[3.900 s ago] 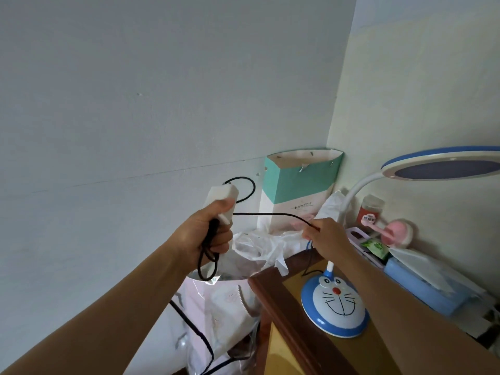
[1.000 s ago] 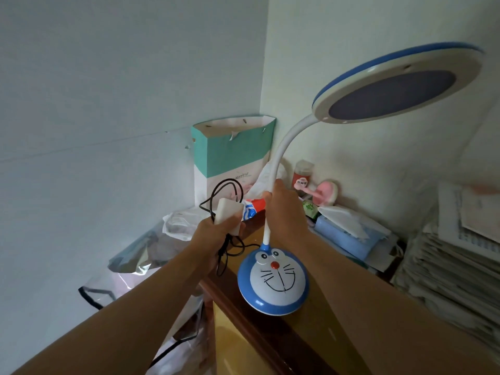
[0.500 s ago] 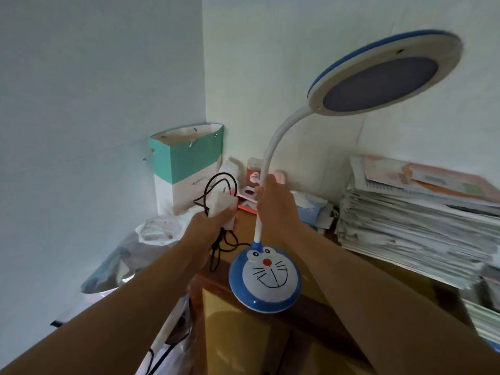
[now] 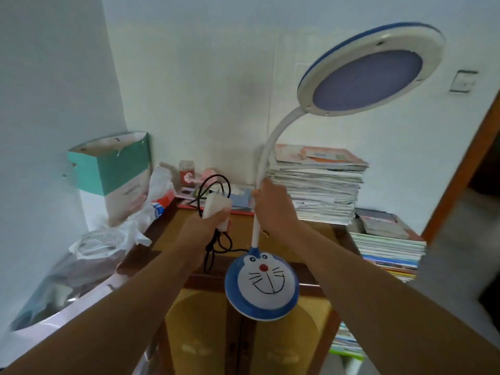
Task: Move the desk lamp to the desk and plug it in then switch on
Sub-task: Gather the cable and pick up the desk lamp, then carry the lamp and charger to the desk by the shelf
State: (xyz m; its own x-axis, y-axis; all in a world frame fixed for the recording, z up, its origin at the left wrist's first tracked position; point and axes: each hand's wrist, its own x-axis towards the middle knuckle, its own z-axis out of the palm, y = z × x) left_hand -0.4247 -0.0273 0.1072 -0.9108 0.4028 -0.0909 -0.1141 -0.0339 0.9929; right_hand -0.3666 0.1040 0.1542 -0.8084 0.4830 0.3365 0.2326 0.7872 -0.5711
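The lamp (image 4: pixel 262 286) came up off the cabinet (image 4: pixel 281 234): its base, which sat on the top before, hung tilted past the near edge, carried by the right hand (image 4: pixel 273 209) on the neck. The left hand (image 4: pixel 205 228) bunched the cord (image 4: pixel 213 185) with the adapter (image 4: pixel 216 209) and moved in beside the right.

Both bare forearms reach forward from the lower corners and converge toward centre frame. Left hand (image 4: pixel 207 228) is fisted, knuckles toward camera, thumb on top pressing a white adapter (image 4: pixel 216 211), with loops of black cord (image 4: pixel 213 185) sticking out above and below the fist. Right hand (image 4: pixel 273 209), slightly higher and just beside the left, is wrapped around the white lamp neck (image 4: pixel 263 163), back of hand facing camera.
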